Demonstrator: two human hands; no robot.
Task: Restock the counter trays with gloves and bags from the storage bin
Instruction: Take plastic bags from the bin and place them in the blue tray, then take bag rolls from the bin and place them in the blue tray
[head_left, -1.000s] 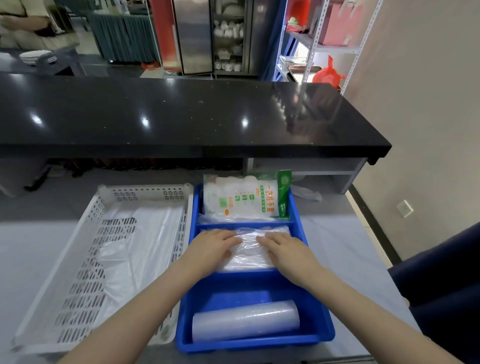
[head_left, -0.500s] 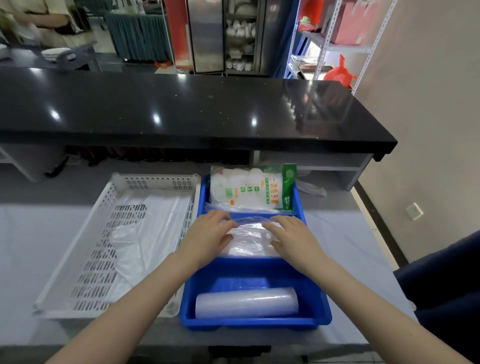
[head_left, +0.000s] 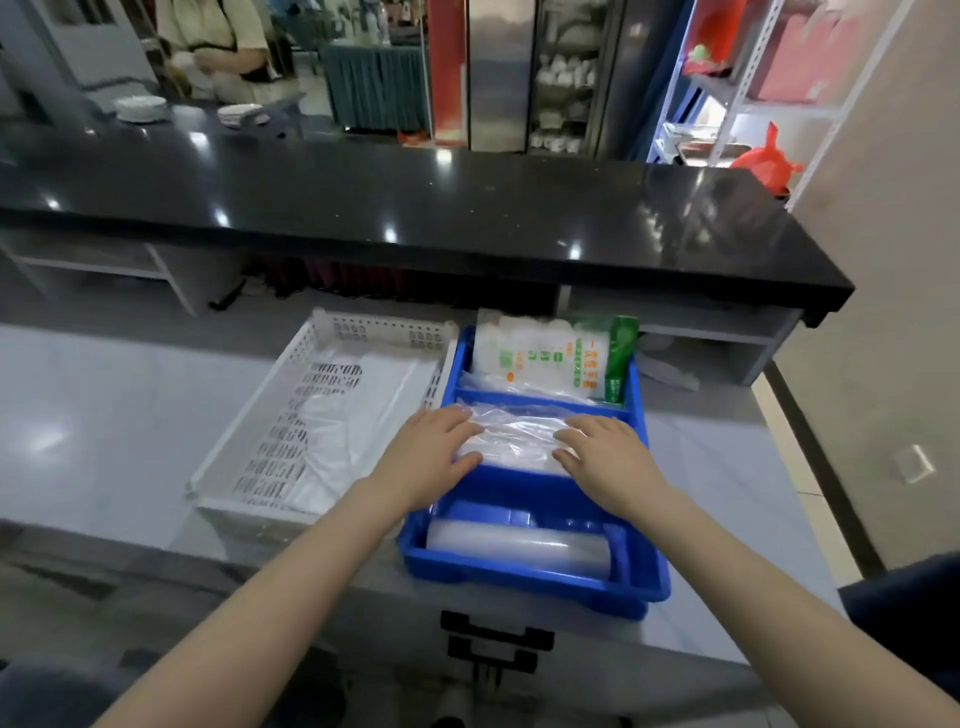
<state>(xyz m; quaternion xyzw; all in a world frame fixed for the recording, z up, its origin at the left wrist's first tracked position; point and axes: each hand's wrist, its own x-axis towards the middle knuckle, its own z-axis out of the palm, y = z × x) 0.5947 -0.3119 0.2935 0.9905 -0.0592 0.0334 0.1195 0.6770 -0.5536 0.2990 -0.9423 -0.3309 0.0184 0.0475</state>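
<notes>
A blue divided tray (head_left: 644, 590) sits on the grey counter. Its far compartment holds a white-and-green pack of gloves (head_left: 550, 356). In the middle compartment lies a stack of clear plastic bags (head_left: 514, 439). My left hand (head_left: 431, 457) rests flat on the stack's left end and my right hand (head_left: 608, 460) on its right end, fingers spread, pressing down. A roll of clear bags (head_left: 519, 551) lies in the near compartment. To the left, touching the blue tray, a white perforated tray (head_left: 249, 441) holds thin white plastic bags (head_left: 353, 415).
A raised black countertop (head_left: 415, 218) runs across behind the trays, with open shelves under it. A black latch (head_left: 493, 644) shows below the counter's front edge. A person stands far back left near stacked plates (head_left: 140, 106). A wall is on the right.
The view has pulled back and tilted up, so the trays sit higher in frame. Both hands stay pressed on the clear bag stack, barely shifted.
</notes>
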